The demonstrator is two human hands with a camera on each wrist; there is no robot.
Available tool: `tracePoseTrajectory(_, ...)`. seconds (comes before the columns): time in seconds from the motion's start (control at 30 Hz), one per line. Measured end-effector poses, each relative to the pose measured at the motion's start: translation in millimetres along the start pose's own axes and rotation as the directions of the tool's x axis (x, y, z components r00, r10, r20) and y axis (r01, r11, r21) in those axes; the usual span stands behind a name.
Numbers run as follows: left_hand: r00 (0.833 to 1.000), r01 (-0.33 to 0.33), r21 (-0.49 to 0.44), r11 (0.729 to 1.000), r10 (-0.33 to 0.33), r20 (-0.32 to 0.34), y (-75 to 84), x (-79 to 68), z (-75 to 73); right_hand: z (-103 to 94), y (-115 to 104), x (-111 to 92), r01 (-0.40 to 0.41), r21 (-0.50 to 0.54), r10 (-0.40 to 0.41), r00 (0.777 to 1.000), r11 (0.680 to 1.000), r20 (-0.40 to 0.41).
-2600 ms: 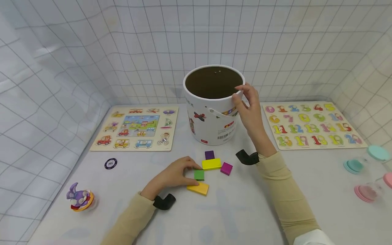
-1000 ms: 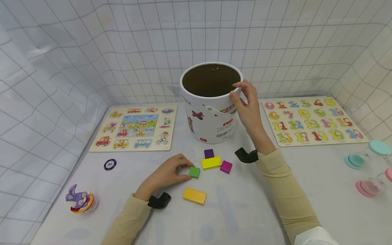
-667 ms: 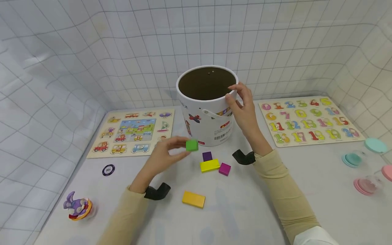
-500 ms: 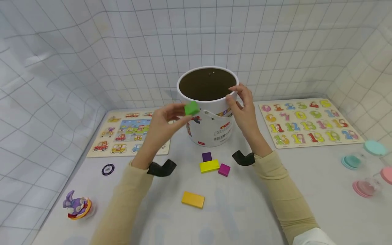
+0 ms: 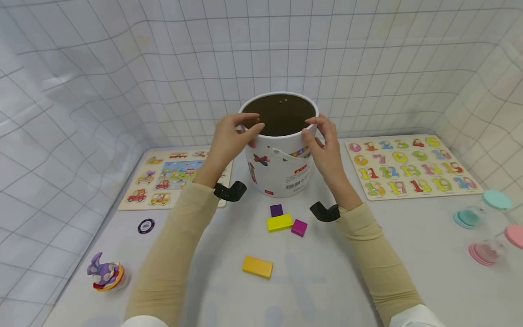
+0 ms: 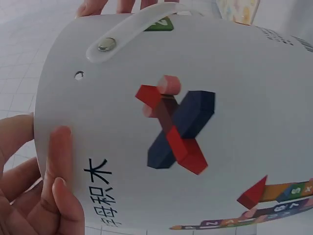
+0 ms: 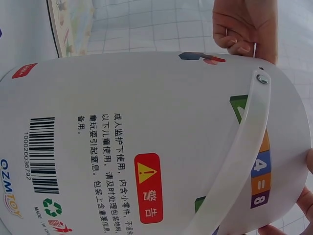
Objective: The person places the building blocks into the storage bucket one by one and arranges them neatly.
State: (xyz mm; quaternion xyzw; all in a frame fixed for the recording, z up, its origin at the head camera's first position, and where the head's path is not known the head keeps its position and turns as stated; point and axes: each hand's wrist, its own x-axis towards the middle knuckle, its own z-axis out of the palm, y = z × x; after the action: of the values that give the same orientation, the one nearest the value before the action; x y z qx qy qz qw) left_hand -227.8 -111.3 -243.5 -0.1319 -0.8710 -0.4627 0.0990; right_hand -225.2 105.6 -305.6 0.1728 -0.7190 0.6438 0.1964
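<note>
A white toy bucket (image 5: 282, 168) with a white handle and printed block pictures stands at the back middle. At its left rim is my left hand (image 5: 230, 136), thumb and index finger apart over the opening; nothing shows between them. The left wrist view has fingers of the left hand (image 6: 54, 181) against the bucket wall. My right hand (image 5: 328, 147) pinches the right rim, thumb outside and fingers over the edge. The green block is out of sight. Near the bucket lie a purple block (image 5: 276, 210), a yellow block (image 5: 279, 223), a magenta block (image 5: 299, 227) and, nearer, an orange-yellow block (image 5: 257, 267).
A vehicle puzzle board (image 5: 139, 181) lies left of the bucket, partly behind the left arm. A number puzzle board (image 5: 412, 168) lies right. A poker chip (image 5: 145, 226) and purple rabbit toy (image 5: 105, 273) are left; teal lidded pieces (image 5: 467, 218) and pink ones (image 5: 486, 253) are right.
My left hand pinched the green block, lifted it off the table and moved to the bucket's rim. The block is no longer visible. My right hand has stayed on the rim.
</note>
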Motion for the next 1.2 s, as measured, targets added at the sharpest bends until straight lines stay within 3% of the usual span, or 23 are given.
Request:
tracePoseTrajectory(0.17,0.984,-0.145,-0.081,0.986,0.135,-0.116,-6.3,-18.6,0.9,-3.4,2.5,-1.2,0.003,-0.02,-0.003,1.0,1.0,-0.002)
tracePoseTrajectory(0.3,0.966,-0.207,-0.035,0.978,0.198,-0.167,-14.8,-47.0,2.6,-5.4,2.0,-1.0,0.002,-0.027,-0.002,1.0,1.0,-0.001)
tracePoseTrajectory(0.4,0.981,-0.182,-0.003,0.983,0.182,-0.061,-31.2,-76.1,9.1,-6.8,1.4,0.2,0.007,-0.019,-0.007,1.0,1.0,-0.003)
tracePoseTrajectory(0.47,0.984,-0.156,0.022,0.988,0.153,0.085,-47.1,-97.2,14.5,-7.5,1.7,1.2,0.008,-0.008,-0.008,1.0,1.0,-0.009)
tracePoseTrajectory(0.5,0.974,-0.147,0.024,0.989,0.141,0.179,-55.1,-107.6,16.4,-7.5,1.9,1.7,0.008,-0.005,-0.008,1.0,1.0,-0.012)
tracePoseTrajectory(0.57,0.923,-0.115,0.045,0.992,0.09,0.375,-69.5,-128.3,18.8,-7.2,2.2,2.0,0.009,0.0,-0.009,1.0,1.0,-0.016)
tracePoseTrajectory(0.63,0.839,-0.093,0.075,0.993,0.037,0.543,-79.6,-148.2,19.3,-6.0,2.3,2.0,0.009,0.002,-0.009,1.0,1.0,-0.017)
tracePoseTrajectory(0.7,0.761,-0.09,0.116,0.989,-0.007,0.649,-86.3,-165.3,19.6,-4.6,2.1,1.8,0.011,0.008,-0.011,1.0,1.0,-0.017)
tracePoseTrajectory(0.73,0.736,-0.093,0.144,0.985,-0.03,0.676,-88.6,-172.6,20.2,-3.8,2.1,1.8,0.012,0.012,-0.012,1.0,1.0,-0.016)
tracePoseTrajectory(0.77,0.724,-0.11,0.17,0.979,-0.039,0.689,-90.7,-179.1,21.2,-3.1,2.1,1.9,0.011,0.015,-0.011,1.0,1.0,-0.014)
tracePoseTrajectory(0.8,0.718,-0.133,0.192,0.972,-0.039,0.695,-92.1,-184.1,22.6,-2.4,2.3,2.1,0.01,0.018,-0.009,1.0,1.0,-0.012)
tracePoseTrajectory(0.87,0.726,-0.185,0.238,0.954,-0.03,0.687,-94.6,-191.9,25.5,-1.4,2.2,2.3,0.005,0.027,-0.005,1.0,1.0,-0.004)
tracePoseTrajectory(0.97,0.761,-0.218,0.271,0.937,-0.011,0.649,-95.1,-196.1,30.0,-1.0,0.0,2.0,-0.001,0.035,0.001,1.0,0.999,0.002)
tracePoseTrajectory(1.1,0.795,-0.205,0.283,0.937,-0.009,0.606,-95.5,-194.1,32.8,0.2,-11.2,-1.1,-0.006,0.044,0.006,1.0,0.999,0.001)
tracePoseTrajectory(1.2,0.798,-0.173,0.255,0.951,-0.017,0.603,-97.1,-190.1,33.4,2.1,-20.2,-4.1,-0.017,0.035,0.017,1.0,0.999,0.004)
